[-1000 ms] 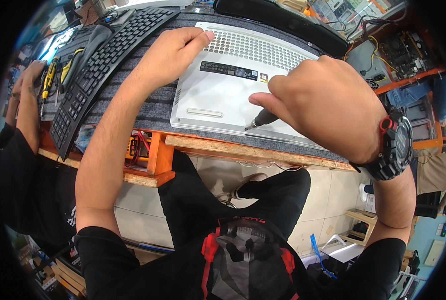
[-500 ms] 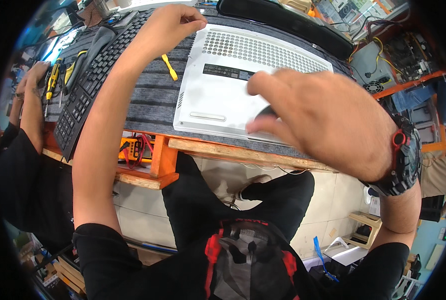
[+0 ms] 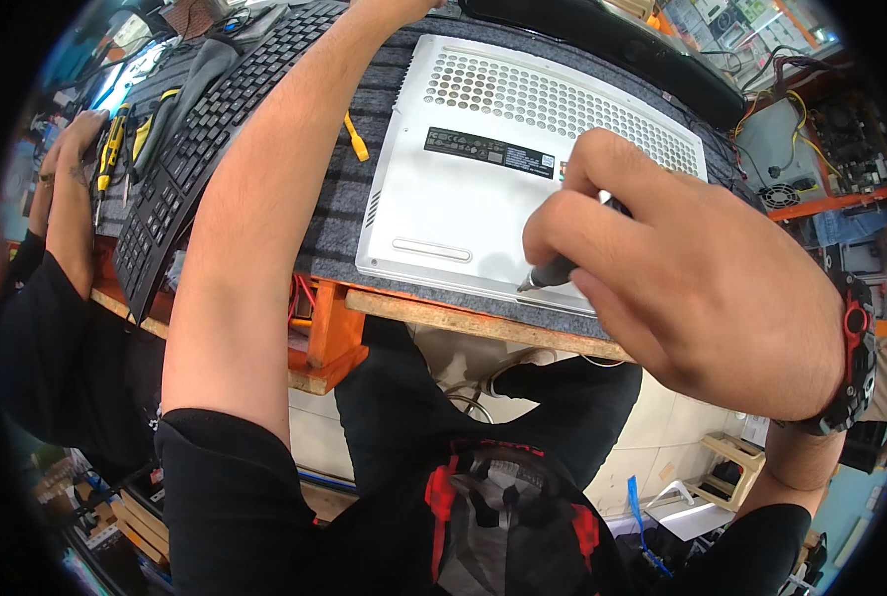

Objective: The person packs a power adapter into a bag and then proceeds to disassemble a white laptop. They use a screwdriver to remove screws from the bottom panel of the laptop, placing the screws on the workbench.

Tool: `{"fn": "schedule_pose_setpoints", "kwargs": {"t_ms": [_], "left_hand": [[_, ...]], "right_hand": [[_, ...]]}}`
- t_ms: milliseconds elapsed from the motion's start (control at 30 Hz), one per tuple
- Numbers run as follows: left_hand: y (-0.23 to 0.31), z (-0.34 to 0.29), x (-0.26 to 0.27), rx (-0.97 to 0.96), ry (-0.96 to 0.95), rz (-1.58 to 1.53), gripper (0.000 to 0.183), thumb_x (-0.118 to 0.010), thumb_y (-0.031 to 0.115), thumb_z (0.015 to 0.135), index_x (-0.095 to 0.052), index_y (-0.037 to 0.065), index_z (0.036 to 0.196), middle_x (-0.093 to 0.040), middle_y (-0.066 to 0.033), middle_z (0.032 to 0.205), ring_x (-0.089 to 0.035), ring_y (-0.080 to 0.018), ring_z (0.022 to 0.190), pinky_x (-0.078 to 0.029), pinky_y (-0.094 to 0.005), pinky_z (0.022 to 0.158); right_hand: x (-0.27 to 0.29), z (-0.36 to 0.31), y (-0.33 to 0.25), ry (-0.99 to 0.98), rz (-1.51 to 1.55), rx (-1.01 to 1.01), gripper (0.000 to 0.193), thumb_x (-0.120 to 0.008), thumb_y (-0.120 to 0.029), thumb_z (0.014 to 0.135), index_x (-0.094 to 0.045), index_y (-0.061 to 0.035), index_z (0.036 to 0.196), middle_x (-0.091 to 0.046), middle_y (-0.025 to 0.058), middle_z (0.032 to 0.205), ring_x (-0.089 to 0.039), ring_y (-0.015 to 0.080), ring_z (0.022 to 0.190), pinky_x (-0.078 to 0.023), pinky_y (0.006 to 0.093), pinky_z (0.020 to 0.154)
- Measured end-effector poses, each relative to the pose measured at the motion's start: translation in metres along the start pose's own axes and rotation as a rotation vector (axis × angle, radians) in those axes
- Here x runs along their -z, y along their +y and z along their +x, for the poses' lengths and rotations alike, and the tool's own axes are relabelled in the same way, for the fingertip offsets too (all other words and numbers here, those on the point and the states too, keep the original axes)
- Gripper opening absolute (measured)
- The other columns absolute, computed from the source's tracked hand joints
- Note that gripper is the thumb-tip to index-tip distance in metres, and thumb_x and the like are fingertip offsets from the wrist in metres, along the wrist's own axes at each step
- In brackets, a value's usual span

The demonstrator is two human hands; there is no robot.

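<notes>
A white laptop (image 3: 453, 214) lies bottom side up on the mat, its round-holed vent grille at the far side and a black label in the middle. My right hand (image 3: 652, 258) is closed around a dark-handled screwdriver (image 3: 553, 273). The screwdriver's tip points down at the laptop's near edge; whether it sits in a screw is too small to tell. My left hand (image 3: 396, 10) reaches beyond the laptop's far left corner. Most of its fingers are cut off by the picture's top edge, so what they do is hidden.
A black keyboard (image 3: 200, 149) lies left of my left forearm, near a yellow-black screwdriver (image 3: 111, 149). A small yellow tool (image 3: 356, 137) rests beside the laptop. Behind it stands a long black bar (image 3: 602, 50). Another person's hand (image 3: 83, 131) is at far left.
My right hand has come down toward the laptop's near edge with the screwdriver, whose tip now shows. My left hand has moved up and away, partly out of the picture. The view has shifted slightly.
</notes>
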State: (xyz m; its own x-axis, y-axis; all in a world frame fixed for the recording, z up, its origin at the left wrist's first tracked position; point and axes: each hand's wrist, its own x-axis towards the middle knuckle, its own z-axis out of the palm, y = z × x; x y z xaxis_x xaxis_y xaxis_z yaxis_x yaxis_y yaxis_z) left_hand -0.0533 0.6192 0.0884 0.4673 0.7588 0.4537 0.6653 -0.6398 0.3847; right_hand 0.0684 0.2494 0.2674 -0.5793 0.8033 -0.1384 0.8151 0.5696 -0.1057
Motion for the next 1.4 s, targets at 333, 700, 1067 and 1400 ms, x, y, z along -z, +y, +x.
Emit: {"fn": "schedule_pose_setpoints", "kwargs": {"t_ms": [333, 700, 1067, 1400], "left_hand": [[0.010, -0.002, -0.009, 0.036, -0.053, 0.014, 0.018, -0.072, 0.020, 0.079, -0.077, 0.004, 0.084, -0.072, -0.0191, 0.078, -0.070, -0.0332, 0.073, -0.055, -0.0452, 0.073], [0.001, 0.010, 0.012, 0.031, -0.024, -0.001, 0.021, -0.070, 0.021, 0.085, -0.078, 0.003, 0.091, -0.072, -0.0212, 0.079, -0.070, -0.0347, 0.073, -0.055, -0.0439, 0.072], [0.114, -0.105, 0.126, -0.038, -0.062, -0.189, 0.023, -0.070, 0.016, 0.087, -0.074, -0.003, 0.099, -0.073, -0.0177, 0.084, -0.070, -0.0279, 0.078, -0.055, -0.0366, 0.075], [0.128, -0.198, 0.111, -0.511, -0.461, -0.553, 0.033, -0.078, 0.009, 0.080, -0.071, 0.006, 0.112, -0.065, -0.0078, 0.102, -0.062, -0.0264, 0.094, -0.050, -0.0354, 0.087]], "right_hand": [[-0.013, -0.002, 0.022, -0.040, 0.150, 0.013, 0.014, -0.067, -0.011, 0.090, -0.055, -0.0067, 0.095, -0.058, 0.0121, 0.088, -0.060, 0.0329, 0.067, -0.046, 0.0434, 0.056], [-0.007, -0.003, 0.020, -0.042, 0.050, -0.027, 0.018, -0.068, -0.009, 0.088, -0.054, -0.0073, 0.099, -0.056, 0.0129, 0.093, -0.060, 0.0348, 0.075, -0.046, 0.0439, 0.060], [-0.007, -0.004, 0.007, -0.081, -0.012, -0.114, 0.023, -0.071, -0.006, 0.086, -0.060, -0.0079, 0.106, -0.057, 0.0124, 0.102, -0.063, 0.0366, 0.077, -0.048, 0.0442, 0.064], [0.001, -0.002, 0.012, -0.073, 0.004, 0.011, 0.016, -0.070, -0.011, 0.089, -0.060, -0.0080, 0.102, -0.061, 0.0131, 0.101, -0.063, 0.0362, 0.089, -0.050, 0.0432, 0.072]]}}
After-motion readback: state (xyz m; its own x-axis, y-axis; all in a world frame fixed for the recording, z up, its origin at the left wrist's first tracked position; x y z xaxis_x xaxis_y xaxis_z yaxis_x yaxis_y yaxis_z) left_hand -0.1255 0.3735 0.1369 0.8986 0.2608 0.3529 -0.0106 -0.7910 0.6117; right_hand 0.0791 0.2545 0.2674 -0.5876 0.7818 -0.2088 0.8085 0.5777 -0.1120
